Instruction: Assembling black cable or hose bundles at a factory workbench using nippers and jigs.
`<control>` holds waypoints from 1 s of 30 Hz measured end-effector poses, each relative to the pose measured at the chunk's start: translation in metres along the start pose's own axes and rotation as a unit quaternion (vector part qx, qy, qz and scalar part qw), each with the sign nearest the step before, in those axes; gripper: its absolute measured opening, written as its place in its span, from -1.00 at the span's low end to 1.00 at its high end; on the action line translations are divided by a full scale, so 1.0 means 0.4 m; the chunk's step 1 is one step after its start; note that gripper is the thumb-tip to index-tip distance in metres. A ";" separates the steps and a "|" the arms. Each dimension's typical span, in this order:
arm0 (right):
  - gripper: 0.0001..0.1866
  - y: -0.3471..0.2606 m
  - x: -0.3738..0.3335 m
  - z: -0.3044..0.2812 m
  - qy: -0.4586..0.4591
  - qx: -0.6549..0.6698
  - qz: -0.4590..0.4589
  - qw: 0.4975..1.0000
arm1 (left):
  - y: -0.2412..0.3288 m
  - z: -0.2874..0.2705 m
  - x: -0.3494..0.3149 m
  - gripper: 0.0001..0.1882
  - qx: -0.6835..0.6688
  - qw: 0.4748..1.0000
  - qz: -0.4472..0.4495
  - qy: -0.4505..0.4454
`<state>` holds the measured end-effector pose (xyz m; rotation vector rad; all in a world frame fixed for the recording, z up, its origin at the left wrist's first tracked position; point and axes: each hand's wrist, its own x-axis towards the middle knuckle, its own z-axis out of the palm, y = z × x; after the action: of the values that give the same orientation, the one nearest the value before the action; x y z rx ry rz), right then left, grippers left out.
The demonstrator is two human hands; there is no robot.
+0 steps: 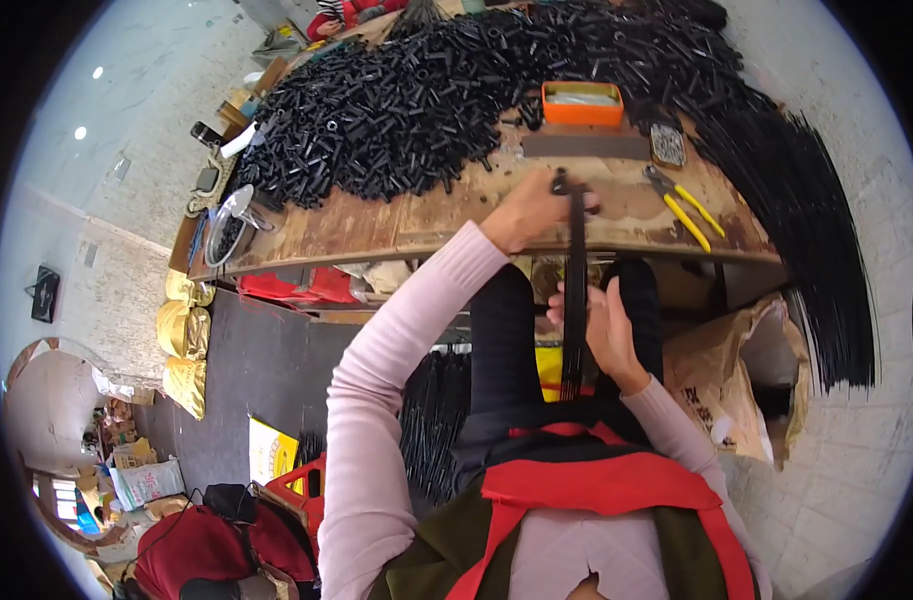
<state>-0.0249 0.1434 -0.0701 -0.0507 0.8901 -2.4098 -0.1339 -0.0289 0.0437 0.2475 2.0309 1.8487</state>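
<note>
A bundle of long thin black rods [575, 290] stands out over my lap, its upper end over the table edge. At that end, by a small dark head piece [562, 183], my left hand [524, 212] is closed round it; the fingers are slightly blurred. Lower down, my right hand [608, 325] wraps the bundle from behind, fingertips showing on its left side and thumb on its right. Beyond my hands, a great heap of short black tubular parts [396, 120] covers the back of the wooden table [416, 222].
On the table lie yellow-handled pliers [688, 210], an orange box [582, 103], a flat dark bar [586, 147] and a small tin of metal bits [666, 145]. Black rods [796, 230] overhang the right edge. A paper sack [726, 360] stands below; a round mirror [234, 215] stands left.
</note>
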 end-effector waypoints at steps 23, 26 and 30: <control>-0.84 0.098 -0.173 0.125 0.085 -0.225 -0.049 0.970 | -0.230 0.214 -0.325 -0.66 -0.318 0.842 0.121 0.420; -0.86 0.098 -0.171 0.128 0.083 -0.219 -0.056 0.971 | -0.222 0.221 -0.314 -0.66 -0.338 0.820 0.133 0.443; -0.89 0.097 -0.166 0.135 0.087 -0.215 -0.062 0.971 | -0.214 0.222 -0.305 -0.66 -0.360 0.811 0.140 0.440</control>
<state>0.0620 0.1222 -0.0413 -0.0591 1.5211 -2.3128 0.0226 -0.0035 -0.0265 -0.6838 1.5527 3.1655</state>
